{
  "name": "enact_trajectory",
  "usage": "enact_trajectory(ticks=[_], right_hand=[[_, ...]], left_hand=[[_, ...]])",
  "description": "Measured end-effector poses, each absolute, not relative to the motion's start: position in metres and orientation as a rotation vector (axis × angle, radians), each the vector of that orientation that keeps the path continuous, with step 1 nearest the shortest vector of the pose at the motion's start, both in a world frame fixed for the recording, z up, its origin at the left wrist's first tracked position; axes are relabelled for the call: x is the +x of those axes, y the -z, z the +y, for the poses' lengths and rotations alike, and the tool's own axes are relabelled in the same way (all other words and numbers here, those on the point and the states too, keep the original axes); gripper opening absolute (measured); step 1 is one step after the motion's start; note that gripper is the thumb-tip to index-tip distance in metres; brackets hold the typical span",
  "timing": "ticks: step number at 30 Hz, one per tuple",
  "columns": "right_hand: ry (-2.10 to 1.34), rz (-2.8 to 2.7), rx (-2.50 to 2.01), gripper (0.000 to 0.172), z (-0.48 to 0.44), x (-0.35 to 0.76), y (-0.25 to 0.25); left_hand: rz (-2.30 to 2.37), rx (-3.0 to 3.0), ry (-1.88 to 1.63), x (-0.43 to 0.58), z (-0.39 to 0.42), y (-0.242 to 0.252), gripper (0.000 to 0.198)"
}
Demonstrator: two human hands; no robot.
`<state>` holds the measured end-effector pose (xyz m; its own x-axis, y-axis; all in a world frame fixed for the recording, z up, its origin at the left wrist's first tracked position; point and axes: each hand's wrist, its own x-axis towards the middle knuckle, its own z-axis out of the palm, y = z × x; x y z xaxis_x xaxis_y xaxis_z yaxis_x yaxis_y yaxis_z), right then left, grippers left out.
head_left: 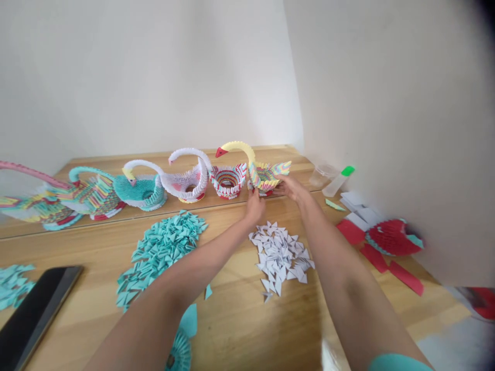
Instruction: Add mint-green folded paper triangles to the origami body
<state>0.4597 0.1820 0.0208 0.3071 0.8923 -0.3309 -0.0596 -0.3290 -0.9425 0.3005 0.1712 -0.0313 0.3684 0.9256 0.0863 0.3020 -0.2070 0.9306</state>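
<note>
Both my arms reach to the back of the wooden table, where a yellow multicoloured paper swan (266, 175) stands upright. My left hand (256, 205) is closed at the near left side of its base. On its right side my right hand (290, 188) grips the body below the tail. My fingertips are partly hidden behind the swan. Just left of it sits a red, white and blue folded-paper bowl (228, 181). White folded paper triangles (281, 256) lie in a heap between my forearms.
More paper swans line the back left, including a white swan (189, 180) and a teal swan (141, 190). Teal triangles (166, 247) are piled left of my arm, near a phone (38, 309). At right are a glue bottle (338, 181), a red paper piece (392, 237) and the wall.
</note>
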Motion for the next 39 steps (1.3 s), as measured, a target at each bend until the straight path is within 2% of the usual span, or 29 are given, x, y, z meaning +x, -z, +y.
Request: enact_trajectory(ticks=[5,13,20,22,27,34,39], right_hand=[[-1.272,-0.787,-1.586,0.02,0.187,0.465,-0.028],[-1.302,-0.849,-1.578,0.023,0.194,0.466,-0.029],[-1.137,-0.885,-1.535,0.038,0.166,0.48,-0.017],[-1.085,-0.857,-1.562,0.035,0.157,0.483,-0.014],[-1.038,-0.828,-1.657,0.013,0.151,0.478,-0.005],[-1.153,-0.865,-1.655,0.005,0.167,0.465,0.003],[-1.171,-0.853,-1.642,0.006,0.174,0.466,0.008]], left_hand=[[1.119,1.706,-0.847,0.3,0.163,0.027,0.069],[1.139,1.677,-0.857,0.293,0.167,0.028,0.068],[1.23,1.664,-0.894,0.282,0.177,0.029,0.07],[1.252,1.672,-0.897,0.283,0.179,0.029,0.07],[1.282,1.723,-0.912,0.289,0.183,0.032,0.073],[1.304,1.773,-0.944,0.302,0.194,0.037,0.073],[1.342,1.781,-0.918,0.306,0.2,0.038,0.08]])
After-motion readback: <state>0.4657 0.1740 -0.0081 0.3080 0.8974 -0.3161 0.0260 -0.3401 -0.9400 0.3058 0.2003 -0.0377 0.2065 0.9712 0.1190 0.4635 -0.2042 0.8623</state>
